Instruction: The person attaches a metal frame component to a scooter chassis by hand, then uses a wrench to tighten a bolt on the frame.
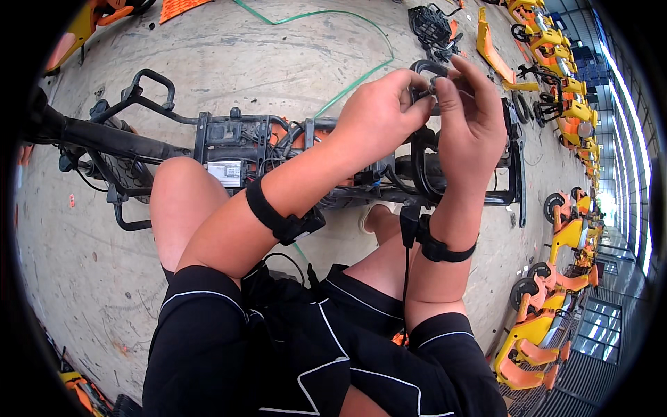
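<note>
My left hand (381, 110) and my right hand (471, 132) meet above the rear part of a stripped black scooter frame (267, 149). The left fingers are pinched together around something small and dark. My right thumb and fingers close on the same spot, where a small greyish piece (433, 85) shows between the hands; its kind is too small to make out. Just below and behind the hands runs a bent black tube (419, 163) of the frame. Cables and a silver box with a label (226, 172) sit in the frame's middle.
My knees straddle the near side of the frame. A green strap (354, 82) lies across the concrete floor. Loose black parts (432, 31) and an orange-yellow panel (490, 48) lie beyond. Rows of yellow scooters (535, 326) stand at the right; another (73, 35) is at the far left.
</note>
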`<state>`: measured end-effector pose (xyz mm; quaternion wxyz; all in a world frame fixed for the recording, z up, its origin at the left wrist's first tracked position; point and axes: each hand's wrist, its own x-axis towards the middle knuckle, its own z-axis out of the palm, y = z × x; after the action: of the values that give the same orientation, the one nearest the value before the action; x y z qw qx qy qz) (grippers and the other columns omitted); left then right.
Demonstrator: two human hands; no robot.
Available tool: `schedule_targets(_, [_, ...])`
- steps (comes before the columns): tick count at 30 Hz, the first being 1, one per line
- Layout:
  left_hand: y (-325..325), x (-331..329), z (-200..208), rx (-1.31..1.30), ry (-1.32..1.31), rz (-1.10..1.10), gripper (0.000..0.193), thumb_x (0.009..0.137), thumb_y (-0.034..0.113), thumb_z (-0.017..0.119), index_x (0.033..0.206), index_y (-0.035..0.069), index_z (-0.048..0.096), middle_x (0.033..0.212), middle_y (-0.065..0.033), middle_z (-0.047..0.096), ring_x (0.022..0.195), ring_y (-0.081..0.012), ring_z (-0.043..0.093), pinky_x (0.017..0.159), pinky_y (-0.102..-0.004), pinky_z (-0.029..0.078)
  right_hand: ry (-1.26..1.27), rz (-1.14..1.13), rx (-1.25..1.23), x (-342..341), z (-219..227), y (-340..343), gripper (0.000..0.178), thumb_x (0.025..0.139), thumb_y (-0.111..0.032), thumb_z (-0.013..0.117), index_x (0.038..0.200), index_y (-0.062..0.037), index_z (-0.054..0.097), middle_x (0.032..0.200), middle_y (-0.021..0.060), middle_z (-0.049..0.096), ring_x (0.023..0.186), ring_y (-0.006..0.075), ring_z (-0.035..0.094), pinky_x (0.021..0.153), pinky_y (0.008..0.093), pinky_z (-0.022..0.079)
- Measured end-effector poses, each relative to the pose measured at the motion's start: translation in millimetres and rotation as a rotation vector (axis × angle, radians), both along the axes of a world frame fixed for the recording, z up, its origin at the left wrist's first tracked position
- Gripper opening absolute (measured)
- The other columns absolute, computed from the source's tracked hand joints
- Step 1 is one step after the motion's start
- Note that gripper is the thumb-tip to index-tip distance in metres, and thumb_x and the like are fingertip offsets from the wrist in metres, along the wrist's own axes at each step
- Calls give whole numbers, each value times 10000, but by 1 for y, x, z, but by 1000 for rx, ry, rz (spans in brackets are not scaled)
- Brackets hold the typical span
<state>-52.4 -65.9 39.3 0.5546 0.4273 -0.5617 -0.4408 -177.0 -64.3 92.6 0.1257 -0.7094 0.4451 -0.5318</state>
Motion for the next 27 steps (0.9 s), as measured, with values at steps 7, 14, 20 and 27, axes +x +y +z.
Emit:
schedule_targets(7, [1, -1, 0, 0, 4, -3, 239, 915, 176, 709, 1074, 6, 656, 608, 31, 490, 575, -53, 426, 527, -265, 389, -124, 10, 23, 1, 2, 4, 241, 932, -3, 676, 1173, 0, 676, 972, 37, 693, 889, 97, 635, 763, 233, 514])
schedule_targets(14, [0, 0, 0, 8, 17, -25, 246, 915, 180, 709, 1079, 6, 656, 612, 34, 488, 579, -50, 431, 528, -262, 391, -107, 57, 28, -1, 1, 3, 257, 946, 16, 651, 1203, 7, 661, 1007, 42, 693, 910, 98, 632, 775, 230, 511])
schedule_targets(20, [0, 0, 1, 12, 25, -25, 243, 916, 182, 706, 1077, 7, 660, 612, 27, 499, 571, -53, 432, 528, -263, 395, 165, -31, -45, 0, 7, 4, 231, 928, 0, 684, 1159, 12, 684, 1011, 41, 695, 933, 106, 637, 798, 247, 518])
schedule_targets(27, [0, 0, 1, 29, 10, -26, 250, 917, 196, 705, 1074, 7, 662, 606, 28, 497, 560, -58, 422, 513, -271, 373, -97, -2, -1, 2, 4, 4, 194, 919, -8, 701, 1112, 3, 711, 1011, 54, 711, 894, 99, 655, 782, 240, 527])
